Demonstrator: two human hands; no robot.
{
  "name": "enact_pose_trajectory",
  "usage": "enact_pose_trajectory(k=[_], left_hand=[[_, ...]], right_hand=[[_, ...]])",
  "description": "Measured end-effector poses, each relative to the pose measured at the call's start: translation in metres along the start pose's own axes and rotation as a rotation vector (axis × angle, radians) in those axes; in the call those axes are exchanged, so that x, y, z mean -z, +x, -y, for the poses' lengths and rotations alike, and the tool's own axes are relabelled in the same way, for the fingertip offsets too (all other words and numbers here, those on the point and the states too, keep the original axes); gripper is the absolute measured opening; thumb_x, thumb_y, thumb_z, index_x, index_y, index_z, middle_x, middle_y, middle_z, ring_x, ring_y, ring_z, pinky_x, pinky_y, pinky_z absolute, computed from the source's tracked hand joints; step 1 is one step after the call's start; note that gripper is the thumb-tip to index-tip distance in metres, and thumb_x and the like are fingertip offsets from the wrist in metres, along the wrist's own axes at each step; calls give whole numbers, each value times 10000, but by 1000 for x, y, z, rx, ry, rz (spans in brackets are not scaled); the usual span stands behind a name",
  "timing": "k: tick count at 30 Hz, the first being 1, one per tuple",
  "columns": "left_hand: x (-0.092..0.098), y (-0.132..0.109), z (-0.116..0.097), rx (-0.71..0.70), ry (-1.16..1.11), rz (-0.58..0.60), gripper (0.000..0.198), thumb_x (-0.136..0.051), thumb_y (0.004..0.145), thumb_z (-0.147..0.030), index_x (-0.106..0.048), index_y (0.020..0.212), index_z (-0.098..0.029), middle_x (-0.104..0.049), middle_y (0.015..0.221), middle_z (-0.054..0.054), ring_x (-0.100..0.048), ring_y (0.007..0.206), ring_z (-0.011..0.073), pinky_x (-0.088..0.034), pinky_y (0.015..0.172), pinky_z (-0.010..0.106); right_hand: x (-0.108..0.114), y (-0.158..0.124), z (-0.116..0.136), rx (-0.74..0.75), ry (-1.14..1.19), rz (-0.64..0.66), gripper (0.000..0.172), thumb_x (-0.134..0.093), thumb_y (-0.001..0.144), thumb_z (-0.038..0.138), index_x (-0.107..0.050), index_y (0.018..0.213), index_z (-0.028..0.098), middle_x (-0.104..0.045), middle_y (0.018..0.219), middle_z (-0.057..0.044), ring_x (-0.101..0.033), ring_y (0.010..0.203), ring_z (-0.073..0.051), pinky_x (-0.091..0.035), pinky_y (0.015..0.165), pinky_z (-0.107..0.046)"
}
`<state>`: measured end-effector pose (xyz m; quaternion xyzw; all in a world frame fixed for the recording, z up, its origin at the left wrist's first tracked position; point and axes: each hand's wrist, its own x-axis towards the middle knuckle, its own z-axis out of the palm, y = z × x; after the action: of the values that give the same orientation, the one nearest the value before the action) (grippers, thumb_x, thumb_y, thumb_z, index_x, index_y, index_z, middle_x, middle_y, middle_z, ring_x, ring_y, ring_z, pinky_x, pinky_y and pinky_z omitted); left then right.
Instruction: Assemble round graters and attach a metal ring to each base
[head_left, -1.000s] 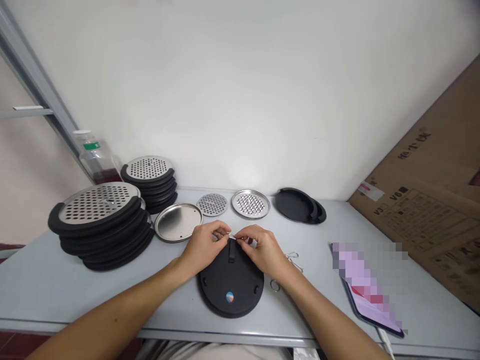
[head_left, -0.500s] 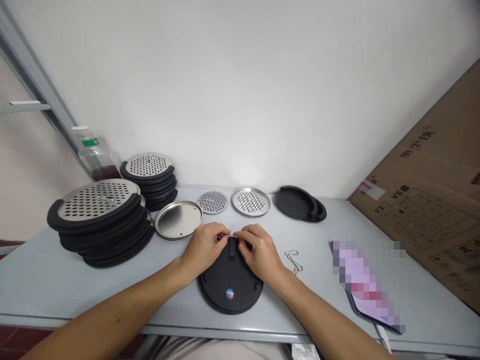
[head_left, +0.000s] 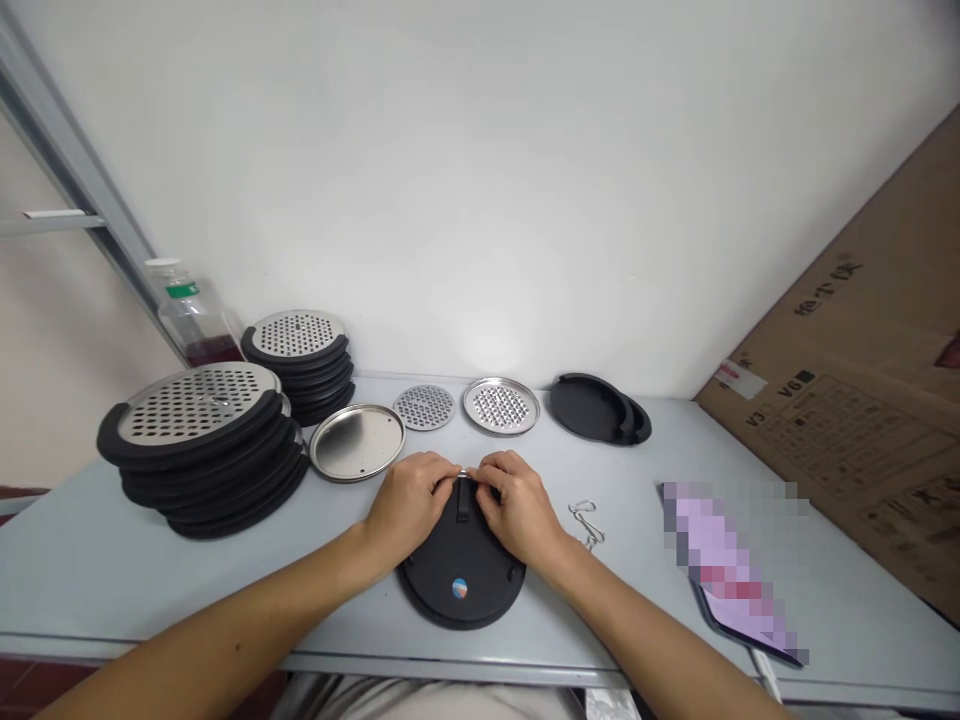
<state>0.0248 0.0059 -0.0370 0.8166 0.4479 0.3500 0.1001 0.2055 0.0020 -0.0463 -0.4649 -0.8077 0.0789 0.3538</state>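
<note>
The left hand (head_left: 409,505) and right hand (head_left: 519,508), curled nearly closed, pinched a small silver metal piece (head_left: 465,473) above the strap (head_left: 463,502) of a round black disc (head_left: 439,575) bearing a red-and-blue sticker (head_left: 460,589), near on the grey table (head_left: 75,590), with "V6" printed on a cardboard box (head_left: 806,378) far right.

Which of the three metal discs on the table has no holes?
The leftmost steel disc: its face is solid, unlike the perforated middle disc and right disc.

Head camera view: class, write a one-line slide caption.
Left hand and right hand meet over a small silver wire piece at the strap of a round black plastic disc.
</note>
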Motion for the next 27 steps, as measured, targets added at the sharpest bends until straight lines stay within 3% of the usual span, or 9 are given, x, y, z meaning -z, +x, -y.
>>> enact_pose_trajectory(k=[8, 27], left_hand=[[-2, 2, 2, 37, 69, 3, 164, -610, 851, -101, -742, 873, -195, -726, 823, 20, -638, 786, 176, -483, 745, 302], [-4, 4, 0, -91, 108, 43, 197, -567, 886, -109, -742, 838, -186, -717, 760, 33, -617, 769, 182, -489, 730, 311]], right_hand=[[0, 0, 1, 3, -3, 1, 250, -548, 784, 29, -730, 889, 164, -657, 865, -82, -572, 826, -218, -495, 759, -342], [-4, 1, 4, -13, -7, -5, 200, -534, 773, 25, -644, 698, 175, -588, 774, -57, -519, 781, -201, -449, 720, -315]])
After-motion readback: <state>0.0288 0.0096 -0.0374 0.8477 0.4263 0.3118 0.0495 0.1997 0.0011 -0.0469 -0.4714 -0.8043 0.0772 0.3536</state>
